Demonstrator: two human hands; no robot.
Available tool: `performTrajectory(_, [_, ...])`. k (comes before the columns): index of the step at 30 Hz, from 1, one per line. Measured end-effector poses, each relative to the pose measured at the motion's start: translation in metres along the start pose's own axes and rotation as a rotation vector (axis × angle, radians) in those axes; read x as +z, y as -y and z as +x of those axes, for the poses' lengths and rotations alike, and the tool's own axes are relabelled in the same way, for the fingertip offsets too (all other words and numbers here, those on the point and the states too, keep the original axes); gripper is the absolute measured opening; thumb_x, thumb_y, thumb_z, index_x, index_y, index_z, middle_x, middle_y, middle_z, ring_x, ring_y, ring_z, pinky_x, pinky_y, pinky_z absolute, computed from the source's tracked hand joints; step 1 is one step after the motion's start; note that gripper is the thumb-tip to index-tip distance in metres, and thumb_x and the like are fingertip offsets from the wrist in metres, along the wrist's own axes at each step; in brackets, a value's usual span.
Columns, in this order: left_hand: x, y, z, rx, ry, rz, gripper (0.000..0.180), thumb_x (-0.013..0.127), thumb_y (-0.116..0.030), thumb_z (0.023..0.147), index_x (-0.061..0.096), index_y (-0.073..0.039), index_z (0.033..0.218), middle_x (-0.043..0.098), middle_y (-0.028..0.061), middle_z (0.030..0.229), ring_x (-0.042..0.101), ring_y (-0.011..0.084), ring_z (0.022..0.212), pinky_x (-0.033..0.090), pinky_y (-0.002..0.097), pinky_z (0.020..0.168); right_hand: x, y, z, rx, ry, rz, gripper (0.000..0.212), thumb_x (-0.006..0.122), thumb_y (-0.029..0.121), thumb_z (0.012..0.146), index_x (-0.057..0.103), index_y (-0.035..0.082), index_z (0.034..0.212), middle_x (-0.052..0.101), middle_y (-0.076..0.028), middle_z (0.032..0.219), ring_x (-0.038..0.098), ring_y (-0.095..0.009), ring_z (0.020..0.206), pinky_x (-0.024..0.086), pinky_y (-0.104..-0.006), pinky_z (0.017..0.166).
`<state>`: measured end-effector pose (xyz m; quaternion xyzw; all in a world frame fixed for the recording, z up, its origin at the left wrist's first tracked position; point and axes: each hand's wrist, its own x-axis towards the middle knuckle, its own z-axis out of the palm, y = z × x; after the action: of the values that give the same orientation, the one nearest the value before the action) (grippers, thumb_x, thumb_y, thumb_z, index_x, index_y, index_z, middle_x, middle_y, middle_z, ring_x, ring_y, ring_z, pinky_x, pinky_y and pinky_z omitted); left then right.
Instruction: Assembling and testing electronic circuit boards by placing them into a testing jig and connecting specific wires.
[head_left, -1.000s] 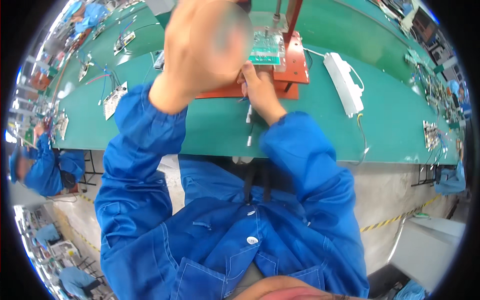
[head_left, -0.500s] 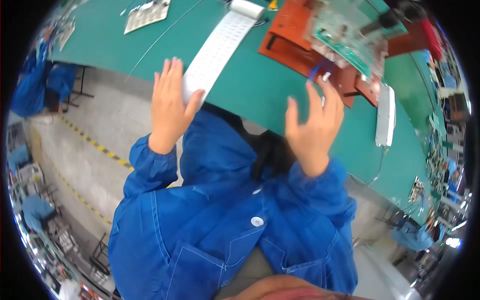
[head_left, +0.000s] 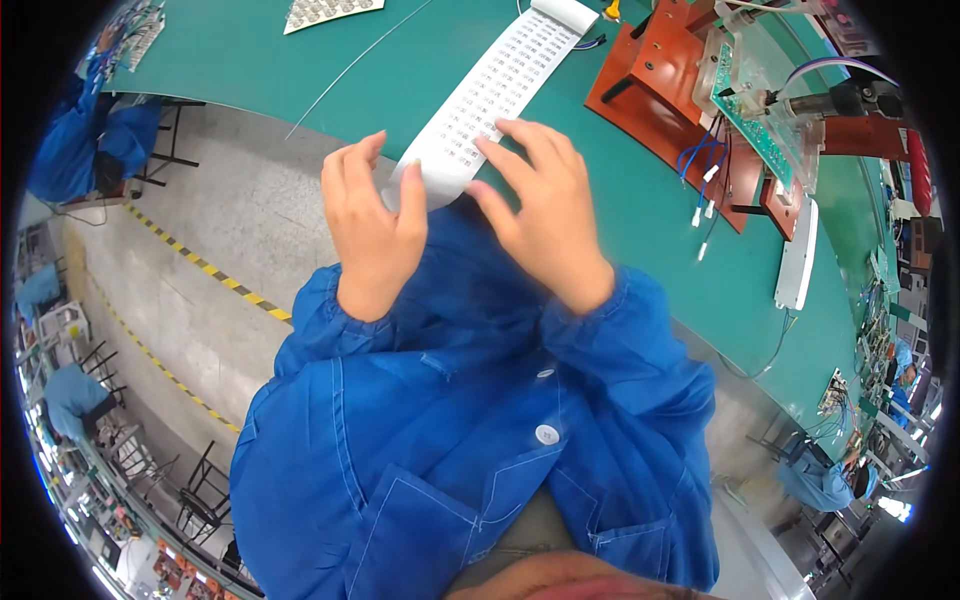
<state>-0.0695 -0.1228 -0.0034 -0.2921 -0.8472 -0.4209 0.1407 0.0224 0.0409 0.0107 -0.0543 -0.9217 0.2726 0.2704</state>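
head view: left hand (head_left: 375,230) part-open, fingers loosely bent, thumb well apart from them, nothing gripped, thumb tip at lower left corner of white label strip (head_left: 490,95), contact can't tell. strip lies slantwise on green table (head_left: 240,65), near end at the table edge between both hands, far end rolled up beyond them. right hand (head_left: 545,205) part-open, fingers spread, no grip, fingertips over strip's right edge, touch can't tell. further right, red-orange fixture (head_left: 640,85), blue wires (head_left: 700,155) with white connectors, green circuit board (head_left: 755,130), then white box (head_left: 797,260)
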Motion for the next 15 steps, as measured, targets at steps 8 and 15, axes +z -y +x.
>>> performTrajectory(8, [-0.015, 0.0, 0.016, -0.151, 0.315, -0.407, 0.048, 0.069, -0.014, 0.09, 0.052, 0.005, 0.131, 0.071, 0.0157, 0.089, 0.067, 0.0204, 0.083, 0.051, 0.0339, 0.076, 0.011, -0.003, 0.002, -0.026, 0.017, -0.069, 0.044, 0.081, 0.023, 0.078, 0.071, 0.005, 0.117, 0.064, -0.013, 0.129, 0.056, -0.034, 0.123, 0.043, -0.045, 0.102])
performTrajectory(15, [-0.009, 0.003, 0.054, -0.364, 0.546, -0.563, 0.048, 0.066, -0.014, 0.096, 0.049, 0.005, 0.137, 0.073, 0.0098, 0.089, 0.064, 0.0091, 0.082, 0.049, 0.0245, 0.071, 0.009, 0.0, 0.009, 0.05, -0.008, 0.11, 0.03, 0.079, 0.02, 0.08, 0.076, 0.008, 0.108, 0.069, -0.009, 0.117, 0.059, -0.03, 0.113, 0.045, -0.043, 0.096])
